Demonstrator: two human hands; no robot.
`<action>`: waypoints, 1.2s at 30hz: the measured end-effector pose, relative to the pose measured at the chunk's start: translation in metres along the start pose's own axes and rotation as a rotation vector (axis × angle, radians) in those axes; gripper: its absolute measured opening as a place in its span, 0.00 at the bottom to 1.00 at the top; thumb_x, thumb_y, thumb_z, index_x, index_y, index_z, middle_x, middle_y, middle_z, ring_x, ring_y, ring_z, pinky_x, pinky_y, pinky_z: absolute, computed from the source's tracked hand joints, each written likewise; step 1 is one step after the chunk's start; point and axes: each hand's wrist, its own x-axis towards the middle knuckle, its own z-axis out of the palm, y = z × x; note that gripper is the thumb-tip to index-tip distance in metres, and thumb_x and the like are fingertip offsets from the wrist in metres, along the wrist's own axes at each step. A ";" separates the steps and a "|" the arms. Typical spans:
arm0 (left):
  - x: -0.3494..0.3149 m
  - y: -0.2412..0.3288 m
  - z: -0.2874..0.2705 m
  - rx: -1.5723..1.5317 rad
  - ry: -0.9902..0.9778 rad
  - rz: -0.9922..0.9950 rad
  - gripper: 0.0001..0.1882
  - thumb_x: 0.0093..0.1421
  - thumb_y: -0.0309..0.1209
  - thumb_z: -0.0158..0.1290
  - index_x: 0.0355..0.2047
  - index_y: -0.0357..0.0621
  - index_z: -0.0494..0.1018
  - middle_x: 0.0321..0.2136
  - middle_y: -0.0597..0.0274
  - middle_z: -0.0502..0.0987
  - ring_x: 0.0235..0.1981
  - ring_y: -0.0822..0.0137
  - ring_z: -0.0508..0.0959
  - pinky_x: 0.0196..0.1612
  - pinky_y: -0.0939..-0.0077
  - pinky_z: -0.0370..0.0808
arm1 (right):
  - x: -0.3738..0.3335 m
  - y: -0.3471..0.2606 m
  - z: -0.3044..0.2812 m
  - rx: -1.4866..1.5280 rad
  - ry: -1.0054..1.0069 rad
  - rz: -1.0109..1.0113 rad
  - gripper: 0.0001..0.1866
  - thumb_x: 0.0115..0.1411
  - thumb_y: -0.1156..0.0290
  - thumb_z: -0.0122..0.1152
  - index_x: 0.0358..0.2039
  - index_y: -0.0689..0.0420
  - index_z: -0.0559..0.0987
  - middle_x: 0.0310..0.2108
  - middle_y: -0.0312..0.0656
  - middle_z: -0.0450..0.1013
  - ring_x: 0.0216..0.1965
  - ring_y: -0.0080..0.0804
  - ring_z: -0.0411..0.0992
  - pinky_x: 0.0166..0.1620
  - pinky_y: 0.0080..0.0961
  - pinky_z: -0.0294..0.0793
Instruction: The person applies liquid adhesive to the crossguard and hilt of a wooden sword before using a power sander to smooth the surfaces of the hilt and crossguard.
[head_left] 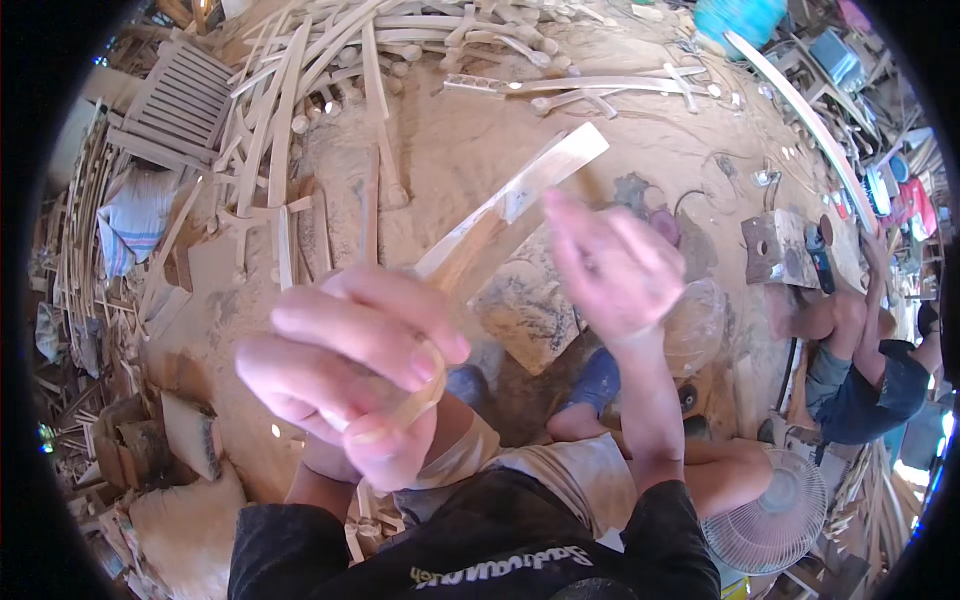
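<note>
My left hand (350, 365), large in the near foreground, pinches the near end of a wooden slat (480, 255) between thumb and fingers. The pale strip slants up and away to the right, its squared far end bright in the light. A whitish-blue patch marks its upper face. Just right of the slat, my right hand (620, 262) is raised with its fingers curled in and slightly blurred. Its foremost finger comes close to the wood's edge; whether they touch is unclear. Whatever may be inside those fingers is hidden.
Curved wooden pieces (370, 50) are heaped at the back, near a slatted wooden panel (180, 100). A block (530, 315) stands before my knees. At right, another person (870, 385) sits by a long pale strip (810, 125). A round fan (770, 510) is at lower right.
</note>
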 end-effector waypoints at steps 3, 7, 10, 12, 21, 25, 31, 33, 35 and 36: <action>0.000 0.000 0.001 0.107 -0.058 -0.067 0.17 0.71 0.42 0.58 0.38 0.52 0.60 0.34 0.64 0.72 0.28 0.57 0.78 0.31 0.62 0.78 | 0.010 -0.004 0.008 -0.112 -0.103 -0.117 0.23 0.56 0.73 0.71 0.54 0.48 0.86 0.25 0.31 0.72 0.21 0.24 0.72 0.25 0.23 0.73; 0.005 0.000 0.001 0.114 -0.092 -0.075 0.16 0.72 0.40 0.56 0.38 0.50 0.60 0.34 0.64 0.72 0.27 0.57 0.78 0.30 0.63 0.78 | -0.003 0.005 0.017 -0.206 -0.068 -0.040 0.29 0.53 0.73 0.69 0.58 0.45 0.84 0.22 0.31 0.67 0.18 0.28 0.68 0.24 0.26 0.71; 0.007 -0.002 0.001 0.106 -0.120 -0.054 0.15 0.73 0.39 0.55 0.38 0.49 0.59 0.35 0.63 0.72 0.27 0.58 0.77 0.29 0.63 0.78 | -0.010 0.000 0.010 -0.222 -0.140 0.047 0.38 0.53 0.73 0.66 0.67 0.39 0.78 0.21 0.31 0.65 0.17 0.28 0.67 0.23 0.27 0.71; 0.006 -0.003 0.004 0.112 -0.103 -0.035 0.15 0.73 0.39 0.53 0.37 0.48 0.59 0.35 0.62 0.72 0.27 0.58 0.77 0.29 0.64 0.78 | -0.014 -0.001 0.008 -0.260 -0.238 0.048 0.43 0.53 0.74 0.65 0.71 0.34 0.73 0.21 0.31 0.65 0.17 0.28 0.67 0.23 0.27 0.71; 0.006 -0.006 0.012 0.188 -0.047 0.002 0.12 0.74 0.37 0.48 0.38 0.46 0.59 0.35 0.60 0.69 0.24 0.59 0.76 0.26 0.65 0.76 | -0.018 -0.016 0.002 -0.227 -0.437 0.143 0.43 0.53 0.79 0.63 0.69 0.31 0.74 0.21 0.35 0.69 0.18 0.33 0.71 0.23 0.32 0.74; 0.005 -0.010 0.015 0.203 -0.066 0.003 0.12 0.74 0.35 0.47 0.38 0.44 0.58 0.34 0.59 0.67 0.24 0.59 0.76 0.25 0.64 0.76 | -0.023 -0.001 0.007 -0.180 -0.377 0.187 0.45 0.56 0.76 0.65 0.73 0.28 0.67 0.20 0.37 0.69 0.16 0.36 0.72 0.22 0.35 0.75; 0.003 -0.009 0.019 0.250 -0.069 -0.033 0.12 0.73 0.34 0.48 0.38 0.43 0.59 0.33 0.58 0.66 0.24 0.59 0.75 0.25 0.64 0.77 | -0.034 -0.003 0.002 -0.238 -0.441 0.233 0.49 0.59 0.73 0.63 0.78 0.26 0.57 0.17 0.39 0.71 0.16 0.37 0.75 0.19 0.36 0.76; 0.003 -0.018 0.030 0.246 -0.006 0.000 0.11 0.71 0.33 0.49 0.37 0.43 0.59 0.32 0.57 0.67 0.22 0.60 0.74 0.24 0.65 0.77 | -0.051 -0.015 -0.020 0.129 -0.472 0.351 0.31 0.56 0.74 0.68 0.61 0.39 0.80 0.20 0.42 0.74 0.21 0.42 0.77 0.26 0.38 0.77; 0.008 -0.028 0.031 0.212 0.102 0.088 0.11 0.69 0.31 0.52 0.35 0.43 0.60 0.30 0.56 0.69 0.19 0.62 0.73 0.22 0.69 0.76 | -0.085 -0.007 -0.034 0.311 -0.515 0.296 0.21 0.55 0.74 0.68 0.50 0.45 0.88 0.21 0.42 0.75 0.21 0.42 0.77 0.26 0.38 0.77; 0.005 -0.035 0.019 0.218 0.174 0.099 0.09 0.69 0.32 0.49 0.37 0.42 0.61 0.28 0.56 0.68 0.19 0.62 0.72 0.22 0.68 0.75 | -0.113 -0.001 -0.025 0.264 -0.171 0.369 0.07 0.60 0.76 0.67 0.36 0.54 0.89 0.19 0.39 0.76 0.19 0.31 0.75 0.25 0.32 0.74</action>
